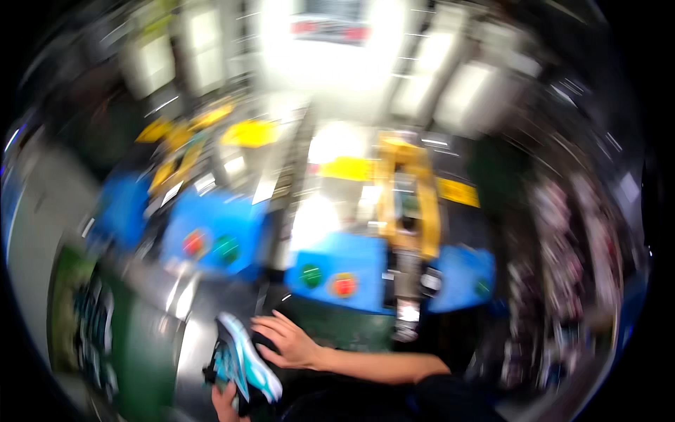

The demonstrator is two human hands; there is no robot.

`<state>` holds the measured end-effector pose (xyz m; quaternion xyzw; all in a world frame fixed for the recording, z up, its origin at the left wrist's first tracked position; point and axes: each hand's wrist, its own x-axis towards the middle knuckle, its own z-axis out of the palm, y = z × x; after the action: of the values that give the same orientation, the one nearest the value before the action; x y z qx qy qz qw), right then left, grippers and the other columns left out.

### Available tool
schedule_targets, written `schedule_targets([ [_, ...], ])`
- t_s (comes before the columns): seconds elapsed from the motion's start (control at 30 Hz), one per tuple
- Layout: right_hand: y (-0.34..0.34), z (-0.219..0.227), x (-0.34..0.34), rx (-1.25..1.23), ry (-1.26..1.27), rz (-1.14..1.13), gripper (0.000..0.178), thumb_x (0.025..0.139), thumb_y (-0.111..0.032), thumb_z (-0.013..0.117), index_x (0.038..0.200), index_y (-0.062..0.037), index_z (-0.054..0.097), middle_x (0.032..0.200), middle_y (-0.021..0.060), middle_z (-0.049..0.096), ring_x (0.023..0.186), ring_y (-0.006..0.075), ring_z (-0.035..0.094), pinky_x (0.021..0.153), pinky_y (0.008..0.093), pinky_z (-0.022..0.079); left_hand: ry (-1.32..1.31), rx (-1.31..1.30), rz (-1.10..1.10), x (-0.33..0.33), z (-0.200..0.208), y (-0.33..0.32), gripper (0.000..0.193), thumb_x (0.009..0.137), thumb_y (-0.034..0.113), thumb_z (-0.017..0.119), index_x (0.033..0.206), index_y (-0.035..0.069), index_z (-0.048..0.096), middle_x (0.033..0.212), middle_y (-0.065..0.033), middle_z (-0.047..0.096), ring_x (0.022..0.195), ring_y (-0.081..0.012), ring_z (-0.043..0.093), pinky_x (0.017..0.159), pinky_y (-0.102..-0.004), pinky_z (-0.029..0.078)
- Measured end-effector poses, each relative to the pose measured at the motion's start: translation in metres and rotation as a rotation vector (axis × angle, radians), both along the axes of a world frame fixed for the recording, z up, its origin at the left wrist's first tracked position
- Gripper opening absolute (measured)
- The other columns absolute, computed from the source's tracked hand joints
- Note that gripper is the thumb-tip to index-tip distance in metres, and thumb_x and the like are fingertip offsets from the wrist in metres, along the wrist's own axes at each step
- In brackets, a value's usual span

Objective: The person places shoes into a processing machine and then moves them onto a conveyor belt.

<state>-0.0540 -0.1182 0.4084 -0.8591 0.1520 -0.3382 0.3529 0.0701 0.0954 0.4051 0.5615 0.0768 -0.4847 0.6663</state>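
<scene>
A teal and black sneaker (239, 366) with a white sole is held up in front of me, tilted, its sole turned toward the right. My left hand (225, 402) grips it at the lower end, with the thumb visible on its side. My right hand (288, 343) is beside the sole, fingers stretched out and apart. Something dark shows between its thumb and fingers; blur hides whether that is a thing or just the background, and whether the hand touches the shoe.
Ahead stands a machine with blue panels (337, 271) bearing red and green buttons, and yellow parts (432, 211) above. On the left, a green-lined rack (133, 352) stands near several teal shoes (95, 330). Blurred shelves of shoes (562, 260) line the right side.
</scene>
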Motion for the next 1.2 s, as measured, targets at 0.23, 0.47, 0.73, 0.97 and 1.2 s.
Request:
schedule_targets([
  [0.23,0.120,-0.029,0.013,0.759,0.207,0.207,0.016,0.080,-0.005,0.062,0.095,0.0003,0.064,0.089,0.0120,0.067,0.081,0.0203,0.066,0.077,0.0292,0.051,-0.995,0.537,0.099,0.026,-0.051,0.027,0.075,0.072,0.020,0.073,0.132,0.001,0.032,0.119,-0.0195,0.049,0.114,-0.0291,0.048,0.093,-0.0393,0.040],
  [0.47,0.092,-0.028,0.050,0.714,0.326,0.042,0.015,0.085,-0.008,0.062,0.093,0.0041,0.063,0.084,0.0098,0.067,0.077,0.0122,0.063,0.069,0.0247,0.051,-0.742,0.573,0.075,0.048,-0.111,0.017,0.106,0.066,0.035,0.077,0.138,-0.007,0.012,0.135,-0.0273,0.031,0.125,-0.0399,0.035,0.104,-0.0423,0.032],
  [0.73,0.140,0.033,0.288,0.301,0.411,0.591,0.038,0.078,-0.017,0.068,0.112,-0.0023,0.058,0.113,0.0175,0.060,0.101,0.0281,0.060,0.086,0.0333,0.048,-1.190,0.599,-0.138,0.273,-0.123,0.166,0.062,0.081,0.028,0.064,0.128,-0.006,0.040,0.128,-0.0282,0.044,0.121,-0.0432,0.041,0.102,-0.0453,0.034],
  [0.97,0.219,0.010,0.639,-0.707,0.305,1.237,0.079,0.069,-0.028,0.075,0.132,0.0008,0.038,0.132,0.0238,0.043,0.123,0.0353,0.043,0.103,0.0402,0.037,-1.377,1.063,-0.022,0.386,-0.219,0.357,0.056,0.079,0.012,0.058,0.128,-0.006,0.039,0.134,-0.0240,0.040,0.123,-0.0421,0.037,0.104,-0.0482,0.031],
  [1.2,0.257,-0.042,0.703,-0.957,0.616,0.993,0.056,0.058,-0.026,0.079,0.100,-0.0046,0.050,0.092,0.0161,0.057,0.083,0.0360,0.060,0.068,0.0448,0.049,-1.342,0.978,0.086,0.400,-0.174,0.386,0.048,0.077,0.008,0.054,0.123,-0.003,0.045,0.130,-0.0189,0.046,0.120,-0.0370,0.044,0.105,-0.0442,0.032],
])
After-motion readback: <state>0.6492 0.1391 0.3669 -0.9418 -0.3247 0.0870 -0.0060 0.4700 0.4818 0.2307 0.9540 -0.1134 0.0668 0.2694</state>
